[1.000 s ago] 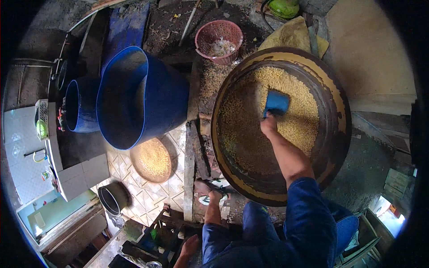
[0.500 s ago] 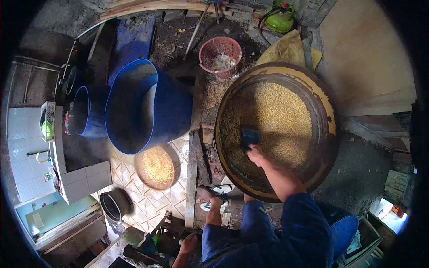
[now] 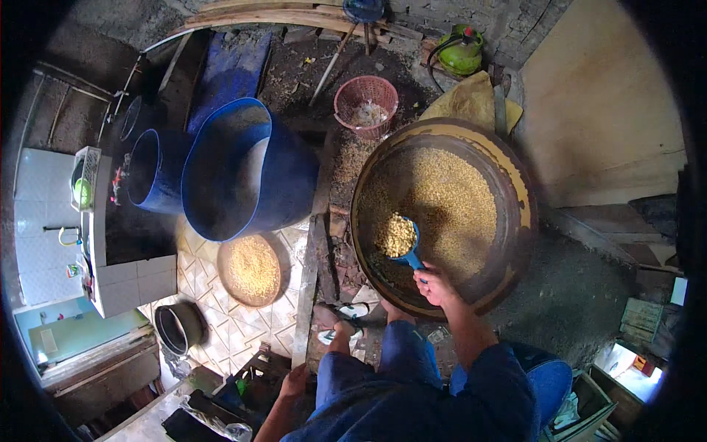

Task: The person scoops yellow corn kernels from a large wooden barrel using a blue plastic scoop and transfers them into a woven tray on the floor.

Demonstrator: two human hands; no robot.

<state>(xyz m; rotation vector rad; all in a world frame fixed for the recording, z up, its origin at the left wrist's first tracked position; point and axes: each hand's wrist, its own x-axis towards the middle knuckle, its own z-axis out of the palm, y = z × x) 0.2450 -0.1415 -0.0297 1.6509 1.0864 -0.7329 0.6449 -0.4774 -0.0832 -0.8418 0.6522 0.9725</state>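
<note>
My right hand is closed round the handle of a blue dipper. Pale yellow beans are heaped in its bowl. It is held over the left near part of a big round pan, whose dark rim has worn yellow patches. More of the same beans cover the pan's floor, wet-looking and partly in shadow. Low at my left side hangs my left hand, its fingers loosely extended and nothing visible in them.
Left of the pan stands a large blue tub, with a smaller blue barrel beside it. A round tray of beans lies on the tiles near a dark pot. Behind are a pink basket and a green gas cylinder.
My right hand has raised the dipper out of the beans and drawn it nearer to me, now heaped full. My left hand has shifted slightly up and left in view.
</note>
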